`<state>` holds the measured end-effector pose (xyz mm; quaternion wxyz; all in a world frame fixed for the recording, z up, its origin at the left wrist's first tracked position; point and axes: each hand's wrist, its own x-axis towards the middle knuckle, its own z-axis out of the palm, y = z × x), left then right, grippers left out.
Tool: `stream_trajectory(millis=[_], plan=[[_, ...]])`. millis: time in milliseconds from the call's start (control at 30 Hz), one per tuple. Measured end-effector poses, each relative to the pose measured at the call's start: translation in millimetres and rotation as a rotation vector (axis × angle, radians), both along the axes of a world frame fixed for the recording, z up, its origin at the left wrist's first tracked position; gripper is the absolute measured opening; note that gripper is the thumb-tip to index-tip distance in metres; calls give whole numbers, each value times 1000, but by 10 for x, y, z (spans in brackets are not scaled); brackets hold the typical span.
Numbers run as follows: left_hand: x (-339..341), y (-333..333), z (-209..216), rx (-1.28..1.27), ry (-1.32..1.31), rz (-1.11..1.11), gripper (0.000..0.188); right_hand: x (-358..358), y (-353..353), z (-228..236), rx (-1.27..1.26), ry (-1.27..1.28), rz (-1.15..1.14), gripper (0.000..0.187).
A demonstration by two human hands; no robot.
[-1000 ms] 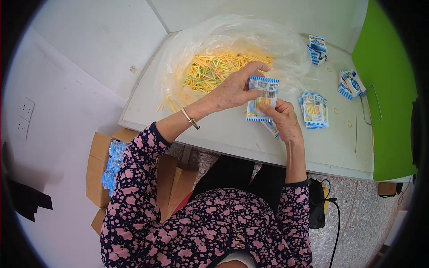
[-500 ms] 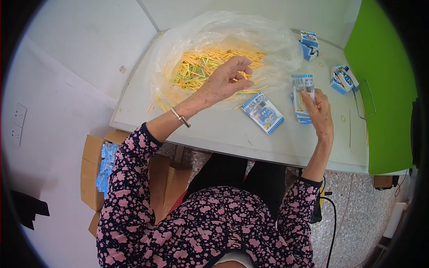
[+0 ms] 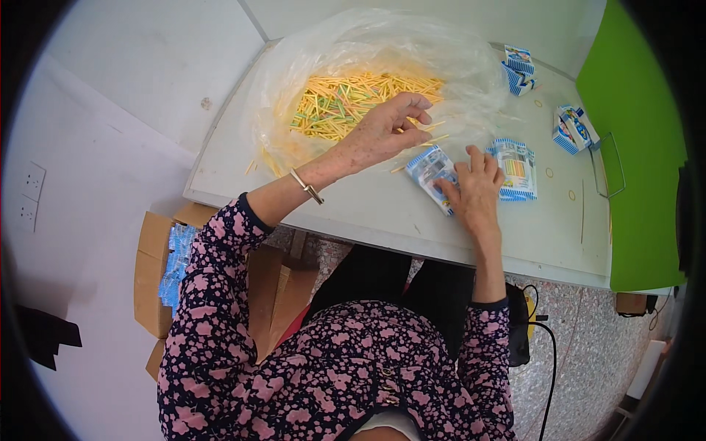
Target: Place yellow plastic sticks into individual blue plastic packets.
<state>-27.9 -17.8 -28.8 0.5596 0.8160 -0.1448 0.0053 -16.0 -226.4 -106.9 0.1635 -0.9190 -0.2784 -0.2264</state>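
Note:
My left hand hangs over the right front part of a clear plastic bag heaped with thin yellow and green sticks. Its fingers are half bent, with a gap between thumb and fingers, and I see nothing in it. A few loose sticks lie just past the fingertips. My right hand is spread open, its thumb over a blue and white packet that lies slanted on the table. Right beside that hand, more blue and white packets lie stacked, the top one showing coloured sticks through a window.
Crumpled blue and white wrappers or boxes lie at the back right, with another small box by the green panel. A wire loop and rubber bands sit nearby. Below left stands a cardboard box holding blue packets.
My right hand has let go of the packet on the stack and moved left to the slanted packet, with its fingers spreading. My left hand has stayed nearly in place.

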Motion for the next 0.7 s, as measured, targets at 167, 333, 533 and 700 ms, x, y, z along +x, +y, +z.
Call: stream_trajectory(millis=[167,333,533,700], plan=[[4,1,33,19,-3,-24,37,53,-3,-65,153,48,31,16],[9,79,-117,184,-51,34,33,-36,77,61,338,-53,69,15],[51,-66,-163,334,50,4,23,-77,127,188,415,-62,127,19],[41,-33,-180,158,-41,28,20,-35,169,244,577,217,138,24]])
